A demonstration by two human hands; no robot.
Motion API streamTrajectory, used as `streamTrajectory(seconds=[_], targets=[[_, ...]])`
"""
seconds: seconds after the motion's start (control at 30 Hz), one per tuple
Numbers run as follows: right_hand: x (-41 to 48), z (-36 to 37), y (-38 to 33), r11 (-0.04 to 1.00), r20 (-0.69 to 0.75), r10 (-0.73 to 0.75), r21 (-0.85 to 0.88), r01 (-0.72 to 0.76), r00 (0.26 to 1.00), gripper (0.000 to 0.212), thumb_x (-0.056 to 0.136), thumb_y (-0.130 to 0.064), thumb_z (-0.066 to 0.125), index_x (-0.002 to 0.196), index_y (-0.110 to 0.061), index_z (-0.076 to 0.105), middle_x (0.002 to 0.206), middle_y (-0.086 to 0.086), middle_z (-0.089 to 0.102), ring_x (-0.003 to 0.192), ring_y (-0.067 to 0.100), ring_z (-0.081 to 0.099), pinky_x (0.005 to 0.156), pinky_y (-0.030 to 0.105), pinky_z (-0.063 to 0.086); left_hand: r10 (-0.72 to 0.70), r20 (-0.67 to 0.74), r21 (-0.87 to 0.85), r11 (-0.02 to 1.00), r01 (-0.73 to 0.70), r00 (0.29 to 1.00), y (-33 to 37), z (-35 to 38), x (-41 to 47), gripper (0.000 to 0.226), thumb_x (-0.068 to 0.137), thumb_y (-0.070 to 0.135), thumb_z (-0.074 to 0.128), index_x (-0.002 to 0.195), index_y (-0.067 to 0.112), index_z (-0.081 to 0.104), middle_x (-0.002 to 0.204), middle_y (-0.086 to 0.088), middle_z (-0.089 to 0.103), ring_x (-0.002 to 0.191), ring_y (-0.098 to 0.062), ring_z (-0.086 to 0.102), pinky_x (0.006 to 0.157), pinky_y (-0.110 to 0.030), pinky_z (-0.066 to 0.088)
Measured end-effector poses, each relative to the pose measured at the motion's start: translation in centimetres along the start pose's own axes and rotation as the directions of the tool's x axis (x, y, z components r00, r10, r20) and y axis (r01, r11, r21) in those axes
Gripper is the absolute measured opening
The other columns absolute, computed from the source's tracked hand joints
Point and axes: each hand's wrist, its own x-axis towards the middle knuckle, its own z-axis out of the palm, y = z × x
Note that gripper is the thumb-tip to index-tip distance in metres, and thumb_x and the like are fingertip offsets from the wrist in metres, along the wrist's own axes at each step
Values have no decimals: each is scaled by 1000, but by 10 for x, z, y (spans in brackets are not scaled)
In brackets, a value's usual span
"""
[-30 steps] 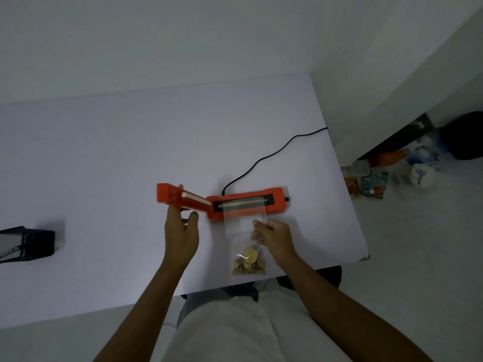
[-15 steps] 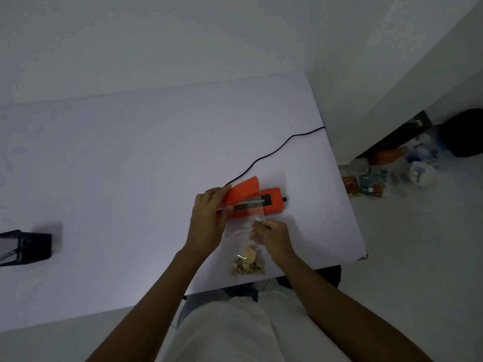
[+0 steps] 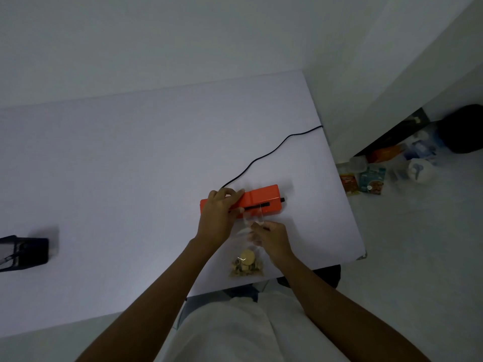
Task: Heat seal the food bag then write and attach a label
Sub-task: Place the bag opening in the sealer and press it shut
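An orange heat sealer [image 3: 262, 199] lies on the white table [image 3: 130, 178] near its right edge, lid folded down. My left hand [image 3: 220, 212] grips and presses the sealer's left end. A clear food bag [image 3: 247, 253] with yellowish snack pieces at its bottom lies in front of it, its open top tucked under the lid. My right hand [image 3: 270, 237] pinches the bag's upper part just below the sealer.
The sealer's black cord [image 3: 271, 152] runs back and off the table's right edge. A black object [image 3: 24, 253] sits at the far left of the table. Packets and containers [image 3: 371, 178] litter the floor to the right. My lap is below the table's near edge.
My left hand swung the sealer's lid from open at the left down onto the bag's top and now presses it shut. My right hand kept holding the bag.
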Motion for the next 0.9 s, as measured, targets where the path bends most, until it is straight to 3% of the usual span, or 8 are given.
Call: streamTrajectory(seconds=[0.2, 0.67, 0.8, 0.9], targets=[[-2, 1, -2, 1000, 6, -8, 13, 8, 1000, 19, 82, -26, 77, 79, -7, 76, 73, 15, 75, 67, 26, 69, 68, 36, 56, -8, 50, 30, 1000, 7, 999, 1, 6, 7, 43, 90, 23, 63, 132, 23, 56, 120, -3, 61, 109, -23, 48, 91, -31, 40], [2, 0, -2, 1000, -6, -4, -26, 4, 1000, 17, 86, -20, 73, 79, -4, 75, 77, 18, 75, 65, 23, 70, 61, 31, 56, -33, 106, 135, 991, 18, 994, 4, 15, 18, 41, 87, 17, 64, 127, 21, 60, 114, -6, 63, 103, -25, 52, 85, -39, 49], [3, 0, -1, 999, -9, 3, -33, -3, 1000, 27, 86, -25, 72, 82, 1, 74, 80, 22, 74, 71, 35, 71, 63, 33, 58, -36, 127, 145, 989, 18, 991, 4, 14, 20, 41, 85, 20, 66, 126, 20, 61, 113, -7, 63, 104, -26, 52, 85, -39, 48], [3, 2, -7, 998, -38, 68, -3, -68, 997, 32, 88, -37, 68, 82, -5, 74, 80, 17, 75, 79, 36, 72, 69, 39, 59, -32, 147, 165, 986, 7, 989, 3, 14, 21, 39, 85, 21, 67, 124, 19, 62, 111, -7, 64, 103, -26, 52, 83, -38, 48]])
